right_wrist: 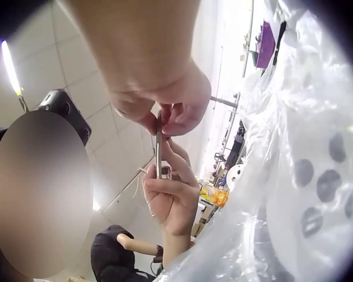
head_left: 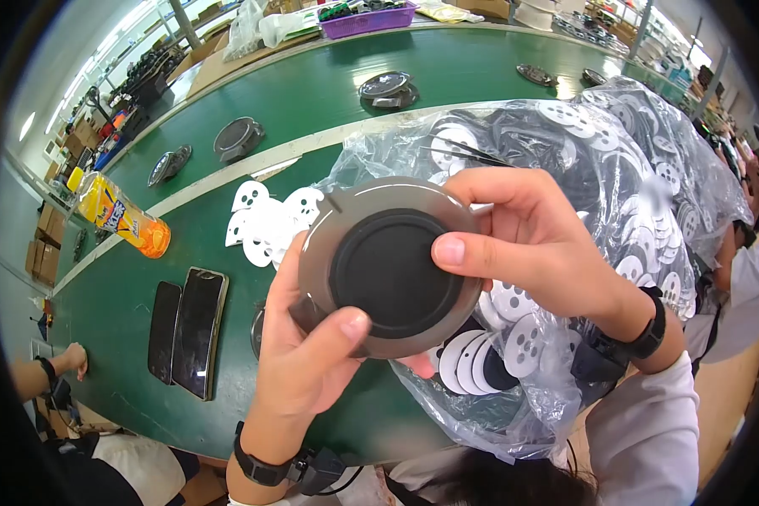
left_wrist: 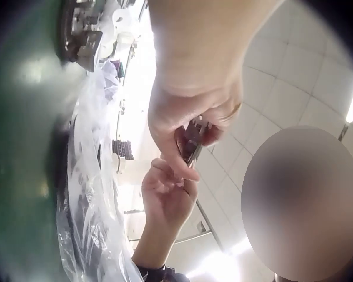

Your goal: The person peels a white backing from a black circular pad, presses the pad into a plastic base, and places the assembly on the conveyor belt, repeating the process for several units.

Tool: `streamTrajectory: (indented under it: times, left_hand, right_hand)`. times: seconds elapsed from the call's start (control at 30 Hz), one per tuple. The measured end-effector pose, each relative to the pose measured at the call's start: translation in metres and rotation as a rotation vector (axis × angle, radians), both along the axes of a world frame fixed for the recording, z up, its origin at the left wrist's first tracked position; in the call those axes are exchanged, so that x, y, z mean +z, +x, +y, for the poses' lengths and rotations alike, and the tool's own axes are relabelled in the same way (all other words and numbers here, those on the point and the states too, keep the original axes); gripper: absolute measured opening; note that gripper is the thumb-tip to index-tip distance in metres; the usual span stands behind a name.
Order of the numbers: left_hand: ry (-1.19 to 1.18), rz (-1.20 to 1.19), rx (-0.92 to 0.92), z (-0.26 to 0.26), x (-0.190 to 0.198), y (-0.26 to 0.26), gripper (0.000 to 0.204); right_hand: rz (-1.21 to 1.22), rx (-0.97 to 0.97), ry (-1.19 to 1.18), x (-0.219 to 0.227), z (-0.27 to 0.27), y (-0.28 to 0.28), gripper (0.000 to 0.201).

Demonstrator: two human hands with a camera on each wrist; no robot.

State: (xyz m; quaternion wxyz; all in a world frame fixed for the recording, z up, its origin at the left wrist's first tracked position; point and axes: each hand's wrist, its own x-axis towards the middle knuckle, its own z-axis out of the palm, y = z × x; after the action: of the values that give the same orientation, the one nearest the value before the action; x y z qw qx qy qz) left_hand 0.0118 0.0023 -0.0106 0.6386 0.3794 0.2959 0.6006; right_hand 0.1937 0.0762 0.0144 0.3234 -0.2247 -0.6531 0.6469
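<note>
A round grey disc with a raised black centre (head_left: pixel 394 271), like a speaker, is held up face-on over the green table. My left hand (head_left: pixel 304 350) grips its lower left rim, thumb on the front and fingers behind. My right hand (head_left: pixel 535 244) pinches the right side, its thumb lying on the black centre. Dark pointed tweezers (head_left: pixel 472 152) jut out from behind the right hand. In the left wrist view the disc (left_wrist: pixel 193 141) appears edge-on between the hands; the right wrist view also shows its thin edge (right_wrist: pixel 159 141).
A clear plastic bag (head_left: pixel 557 396) of white perforated discs lies on the right. More white discs (head_left: pixel 270 223), two phones (head_left: pixel 201 333) and an orange drink bottle (head_left: pixel 122 215) are left. Similar round parts (head_left: pixel 238 137) sit on the green belt behind. Another person's hand (head_left: pixel 76 360) rests at far left.
</note>
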Motion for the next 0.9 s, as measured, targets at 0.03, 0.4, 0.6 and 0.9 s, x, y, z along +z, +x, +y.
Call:
streamTrajectory:
  times: [0.03,0.4,0.6,0.9]
  left_hand:
    - [0.065,-0.104,-0.132,0.004,-0.004,-0.007,0.062]
    - [-0.038,-0.124,-0.14,0.008,-0.009,-0.014,0.06]
    - [-0.061,0.145,0.026,0.007,0.002,-0.018,0.061]
    - [0.009,0.253,0.526,0.012,0.009,-0.052,0.037]
  right_hand:
    - [-0.046,-0.028,-0.041,0.003,-0.001,-0.001,0.021]
    - [0.054,0.065,-0.182,-0.01,0.009,-0.007,0.021]
    - [-0.281,0.099,-0.131,0.008,0.057,-0.017,0.015]
    - [0.087,-0.444,-0.366,-0.011,0.211,-0.091,0.047]
